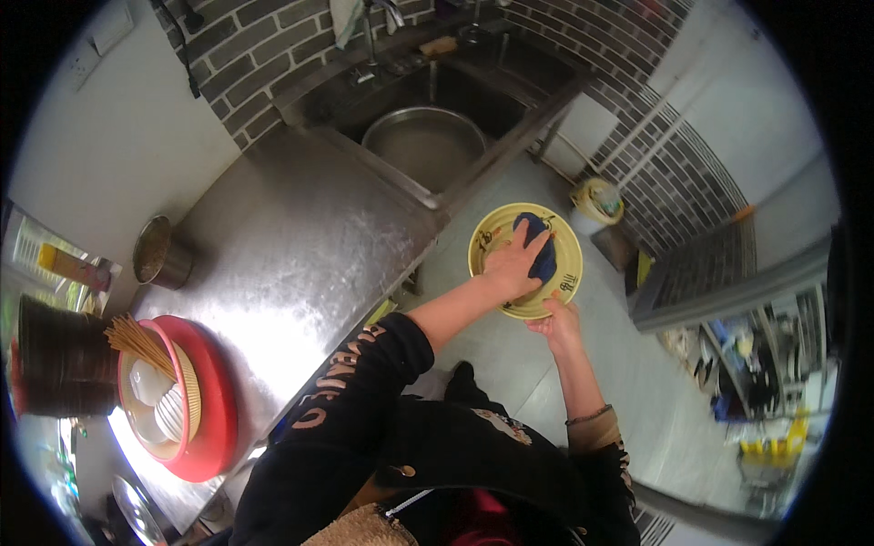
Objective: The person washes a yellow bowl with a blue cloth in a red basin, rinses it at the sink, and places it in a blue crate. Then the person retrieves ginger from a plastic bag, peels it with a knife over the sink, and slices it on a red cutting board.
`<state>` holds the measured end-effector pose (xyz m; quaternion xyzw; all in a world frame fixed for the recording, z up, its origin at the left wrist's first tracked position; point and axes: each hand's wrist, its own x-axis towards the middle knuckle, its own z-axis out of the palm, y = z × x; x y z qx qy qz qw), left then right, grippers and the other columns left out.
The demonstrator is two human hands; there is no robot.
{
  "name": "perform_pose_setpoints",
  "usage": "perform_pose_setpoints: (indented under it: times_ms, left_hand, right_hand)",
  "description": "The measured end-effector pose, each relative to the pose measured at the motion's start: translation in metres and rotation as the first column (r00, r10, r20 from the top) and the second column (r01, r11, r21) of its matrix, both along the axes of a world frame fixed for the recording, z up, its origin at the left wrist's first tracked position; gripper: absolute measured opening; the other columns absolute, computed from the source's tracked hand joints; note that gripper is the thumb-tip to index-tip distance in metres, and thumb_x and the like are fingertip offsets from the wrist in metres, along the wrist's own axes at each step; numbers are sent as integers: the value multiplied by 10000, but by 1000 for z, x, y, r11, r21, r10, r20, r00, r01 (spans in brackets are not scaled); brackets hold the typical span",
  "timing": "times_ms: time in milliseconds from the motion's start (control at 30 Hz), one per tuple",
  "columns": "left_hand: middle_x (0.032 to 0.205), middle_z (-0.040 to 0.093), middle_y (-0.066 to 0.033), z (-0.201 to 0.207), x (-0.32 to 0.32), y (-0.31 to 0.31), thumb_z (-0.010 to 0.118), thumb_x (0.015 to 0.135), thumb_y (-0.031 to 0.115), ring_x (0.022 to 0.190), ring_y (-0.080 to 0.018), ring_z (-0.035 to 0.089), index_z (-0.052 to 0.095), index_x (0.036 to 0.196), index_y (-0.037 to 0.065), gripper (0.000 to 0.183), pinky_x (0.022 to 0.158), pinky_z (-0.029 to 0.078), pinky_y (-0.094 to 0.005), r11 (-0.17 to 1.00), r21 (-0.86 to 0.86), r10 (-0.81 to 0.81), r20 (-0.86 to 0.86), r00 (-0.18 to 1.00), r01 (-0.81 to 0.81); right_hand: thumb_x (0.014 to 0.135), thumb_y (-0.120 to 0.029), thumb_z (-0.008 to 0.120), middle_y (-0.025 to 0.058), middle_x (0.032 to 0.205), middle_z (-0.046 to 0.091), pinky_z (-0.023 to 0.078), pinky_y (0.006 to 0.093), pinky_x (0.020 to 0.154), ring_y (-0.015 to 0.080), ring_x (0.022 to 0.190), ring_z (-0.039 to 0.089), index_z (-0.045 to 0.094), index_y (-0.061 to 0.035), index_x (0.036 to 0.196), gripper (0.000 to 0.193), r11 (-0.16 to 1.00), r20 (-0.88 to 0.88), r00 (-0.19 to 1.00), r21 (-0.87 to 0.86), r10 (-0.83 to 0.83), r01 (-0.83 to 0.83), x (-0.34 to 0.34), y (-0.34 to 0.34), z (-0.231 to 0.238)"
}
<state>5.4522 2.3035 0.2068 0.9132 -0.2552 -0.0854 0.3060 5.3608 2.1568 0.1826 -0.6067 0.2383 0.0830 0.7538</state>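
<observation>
A round yellow plate with dark painted marks is held out over the floor, just right of the counter. My right hand grips its near rim, fingers partly hidden under it. A dark blue cloth lies bunched on the plate's face. My left hand presses on that cloth with the fingers somewhat spread; the palm hides part of it.
A steel counter runs along the left, with a red basin holding bowls and chopsticks, and a metal pot. Beyond stands a sink with a large round basin. A bin and shelves are right.
</observation>
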Motion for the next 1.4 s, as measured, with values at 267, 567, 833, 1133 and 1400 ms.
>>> perform_pose_setpoints:
  times_ms: [267,567,833,1133,1400]
  left_hand:
    - [990,613,-133,-14,178,42,687,677,93,895,-227,605,588,1061,65,398,807,485,-321,578,-679,297,-341,892,-453]
    - [1055,562,-115,-19,310,153,651,740,77,918,-216,583,498,1190,45,476,754,519,-330,-205,-702,218,-712,667,-683]
    - [1071,564,-132,-81,334,216,671,725,99,923,-220,575,497,1179,44,489,772,492,-328,-399,-566,515,-789,334,-721]
    - [1197,530,-157,-94,316,257,652,708,164,1063,-331,555,517,1196,121,508,877,453,-413,-26,-420,989,-140,37,-907]
    - [1333,422,-166,-71,370,233,680,722,120,1230,-360,407,484,1256,116,569,955,415,-461,41,-37,816,578,12,-998]
  right_hand:
    - [856,-116,457,190,838,649,548,337,521,238,605,651,538,58,1003,242,950,51,948,-17,313,-312,220,9,12]
    - [874,-157,444,160,817,664,528,321,492,215,579,655,555,35,1047,282,797,-116,868,-353,482,-490,450,52,-25]
    - [861,-232,531,216,995,652,516,435,744,349,909,642,467,-66,1268,444,-166,-304,673,-950,674,-264,606,102,-99]
    - [927,-230,493,172,1270,511,455,412,902,274,1147,519,375,-70,1370,485,356,-515,518,-384,683,-852,662,148,-253]
    - [934,-235,520,174,1231,542,484,401,836,311,1018,563,487,-24,1282,409,45,-632,289,-372,719,-927,653,137,-325]
